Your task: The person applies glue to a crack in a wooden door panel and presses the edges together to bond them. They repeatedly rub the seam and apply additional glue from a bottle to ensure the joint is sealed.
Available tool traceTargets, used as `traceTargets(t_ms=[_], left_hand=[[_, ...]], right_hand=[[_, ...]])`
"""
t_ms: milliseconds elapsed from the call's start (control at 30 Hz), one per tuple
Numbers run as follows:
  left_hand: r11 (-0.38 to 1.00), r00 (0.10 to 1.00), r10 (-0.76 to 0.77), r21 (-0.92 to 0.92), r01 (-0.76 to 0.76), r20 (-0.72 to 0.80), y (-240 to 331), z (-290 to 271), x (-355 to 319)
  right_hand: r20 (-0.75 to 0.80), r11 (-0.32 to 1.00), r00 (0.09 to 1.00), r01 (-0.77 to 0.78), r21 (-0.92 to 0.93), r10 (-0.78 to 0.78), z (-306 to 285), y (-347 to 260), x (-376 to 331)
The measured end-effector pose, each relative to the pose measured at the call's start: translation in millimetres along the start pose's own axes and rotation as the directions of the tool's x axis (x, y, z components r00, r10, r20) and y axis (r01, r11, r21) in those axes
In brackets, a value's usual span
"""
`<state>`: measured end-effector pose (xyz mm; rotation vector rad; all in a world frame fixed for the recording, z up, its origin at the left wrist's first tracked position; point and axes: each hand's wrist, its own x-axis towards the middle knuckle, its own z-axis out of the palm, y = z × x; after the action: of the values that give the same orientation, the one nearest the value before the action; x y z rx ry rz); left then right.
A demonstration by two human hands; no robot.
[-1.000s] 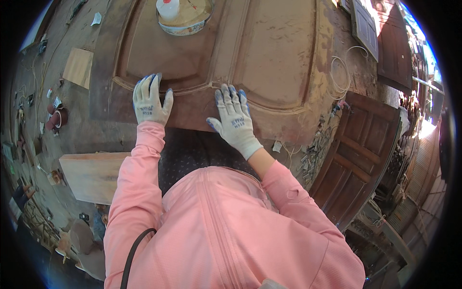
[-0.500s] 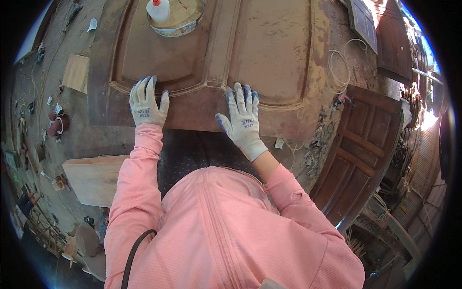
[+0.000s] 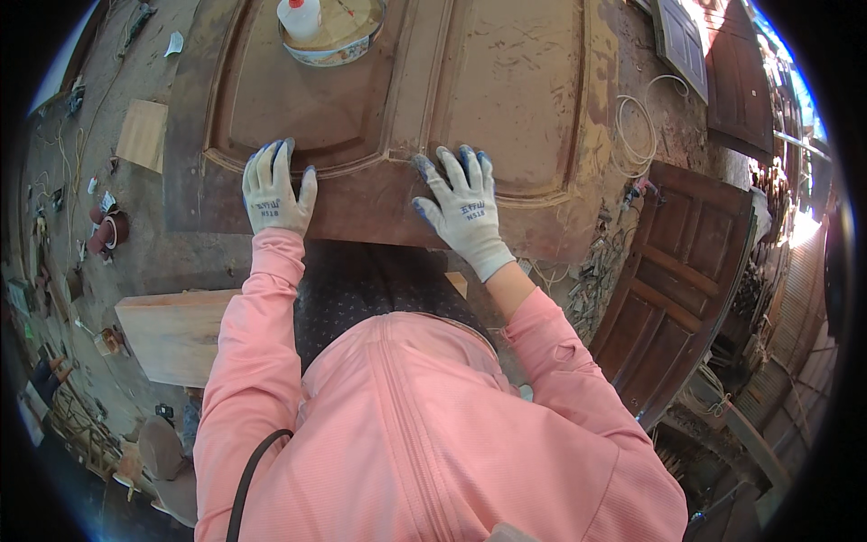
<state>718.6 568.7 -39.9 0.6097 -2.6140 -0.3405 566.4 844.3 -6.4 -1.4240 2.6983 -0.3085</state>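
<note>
Hands spread flat: I press left hand (image 3: 274,191) and right hand (image 3: 463,210) on the door (image 3: 506,81). I judge the step as feeling along the lower panel edge; the next move calls for even, steady pressure.

Thing under your hands: carved wooden door (image 3: 506,108); brown, dusty, with pale patches rubbed across its surface
Pose: it lies flat in front of you, its near edge running left to right just ahead of your body
Panels: two raised panels side by side, parted by a central upright strip; each framed by a curved moulding along the near end
Surface: scuffed and uneven in colour; the right panel paler than the left
Contact: your gloved palms rest on the near rail, one below each panel
</note>
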Motion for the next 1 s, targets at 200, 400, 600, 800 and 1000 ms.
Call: traceTargets(t_ms=[200, 400, 600, 800, 1000], left_hand=[[1.0, 1.0, 0.001, 0.003, -0.001, -0.006, 0, 1, 0], [1.0, 1.0, 0.002, 0.003, -0.002, -0.001, -1, 0, 0], [1.0, 1.0, 0.002, 0.003, -0.002, -0.001, 0, 1, 0], [1.0, 1.0, -0.012, -0.002, 0.012, -0.002, 0, -1, -1], [1.0, 1.0, -0.009, -0.009, 0.009, -0.001, 1, -1, 1]], right_hand=[[-0.038, 0.998, 0.998, -0.058, 0.018, 0.059, -7, 2, 10], [0.058, 1.0, 0.998, 0.001, 0.029, -0.002, -12, 8, 6], [0.091, 0.998, 0.995, 0.051, -0.02, -0.049, -10, 8, 14], [0.03, 0.995, 0.997, -0.073, 0.07, 0.071, -21, 7, -14], [0.065, 0.997, 0.995, -0.075, 0.014, 0.074, 7, -14, -15]])
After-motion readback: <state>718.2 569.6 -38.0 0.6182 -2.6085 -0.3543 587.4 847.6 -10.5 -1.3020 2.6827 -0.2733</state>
